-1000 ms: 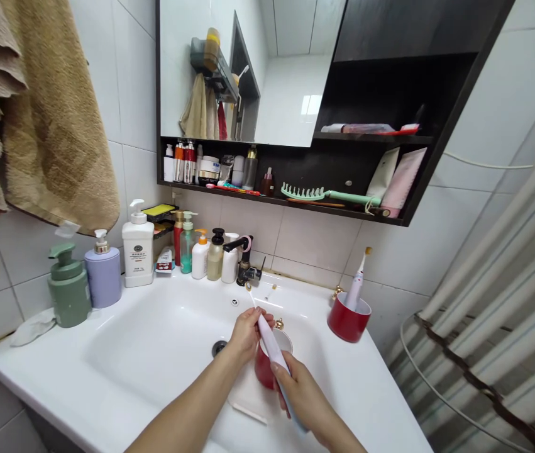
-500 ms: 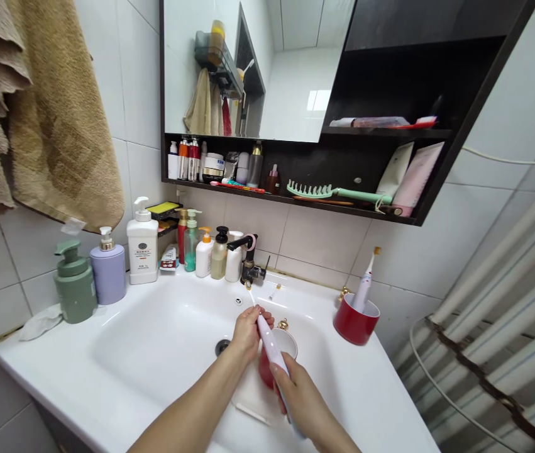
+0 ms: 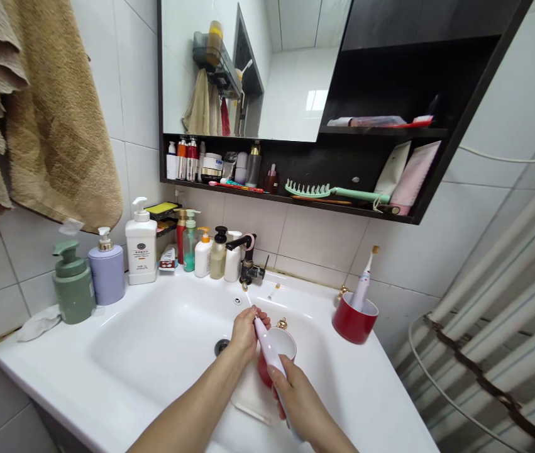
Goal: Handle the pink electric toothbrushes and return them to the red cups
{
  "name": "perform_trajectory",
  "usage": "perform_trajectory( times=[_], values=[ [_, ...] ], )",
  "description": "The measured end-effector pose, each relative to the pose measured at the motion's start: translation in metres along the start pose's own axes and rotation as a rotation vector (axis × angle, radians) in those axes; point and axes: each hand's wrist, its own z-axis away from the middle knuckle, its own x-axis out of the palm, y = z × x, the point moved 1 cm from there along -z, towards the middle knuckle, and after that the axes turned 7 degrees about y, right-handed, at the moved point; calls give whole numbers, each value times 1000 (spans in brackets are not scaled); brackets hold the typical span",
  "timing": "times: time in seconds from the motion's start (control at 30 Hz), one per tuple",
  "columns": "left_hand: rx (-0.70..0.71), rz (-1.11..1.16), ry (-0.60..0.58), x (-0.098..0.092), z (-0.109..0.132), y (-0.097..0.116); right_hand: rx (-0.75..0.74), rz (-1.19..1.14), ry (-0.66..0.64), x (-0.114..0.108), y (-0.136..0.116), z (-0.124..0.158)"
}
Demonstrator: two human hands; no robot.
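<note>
Over the white sink basin [image 3: 154, 340], my right hand [image 3: 300, 402] is wrapped round the lower handle of a white electric toothbrush [image 3: 267, 343]. Its head points up towards the black tap [image 3: 246, 255]. My left hand [image 3: 244, 332] is closed on the toothbrush's upper neck, fingers pinched round it. Just behind the toothbrush, in the basin, stands a red cup with a white inside [image 3: 280, 352].
A second red cup [image 3: 354, 319] holding another electric toothbrush stands on the sink's right rim. Pump bottles line the left rim: green [image 3: 71, 286], lilac [image 3: 107, 272], white [image 3: 141, 242]. Brown towels [image 3: 55, 119] hang at left; a dark shelf [image 3: 295, 192] with a green comb sits above.
The view has shifted slightly. Both hands stay on the toothbrush, which has edged a little forward over the cup.
</note>
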Motion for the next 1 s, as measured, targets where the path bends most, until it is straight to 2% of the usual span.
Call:
perform_trajectory(
  times=[0.13,0.27,0.43,0.57,0.7,0.8,1.0],
  values=[
    [9,-18,9,-2,-5,2,35,-5,-8,-1,-2,3],
    [51,-128,91,-8,-21,14,4,24,-16,-3,-1,8],
    [32,-794,24,2,-55,16,-24,-4,33,-4,0,10],
    [60,-1012,14,22,-86,7,-65,24,84,-5,6,5],
    [126,-1186,10,35,-110,0,-149,105,152,-5,20,-2],
    [170,-1292,1,38,-120,-4,-156,126,154,-3,27,-6],
    [398,-1385,8,45,-119,-9,-155,92,162,-2,29,-6]
  ],
)
